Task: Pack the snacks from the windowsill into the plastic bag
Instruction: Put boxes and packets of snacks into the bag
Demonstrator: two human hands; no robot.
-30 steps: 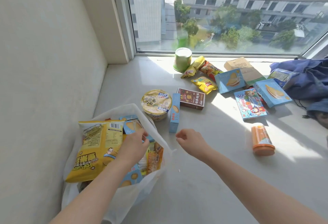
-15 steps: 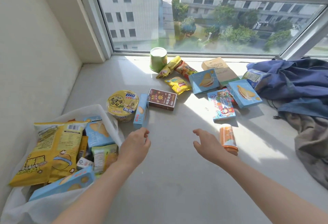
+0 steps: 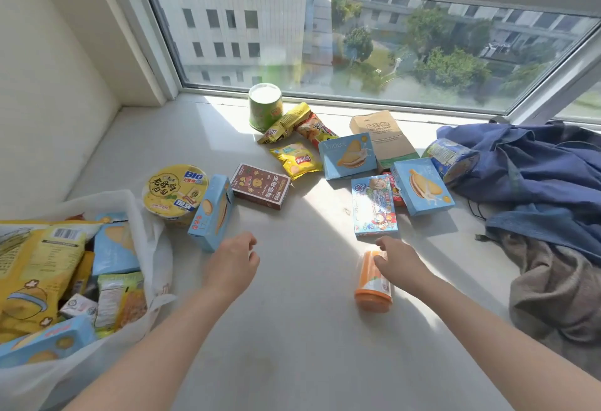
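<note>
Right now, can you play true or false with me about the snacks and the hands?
1. The right hand touches the orange canister. True.
2. The left hand holds the blue box. False: it holds nothing and is only close to the box, which stands on its edge.
3. The green cup stands by the window. True.
4. The plastic bag is empty. False: there are several snack packs and boxes in it.
5. The noodle bowl is inside the bag. False: it sits on the windowsill beside the bag.
</note>
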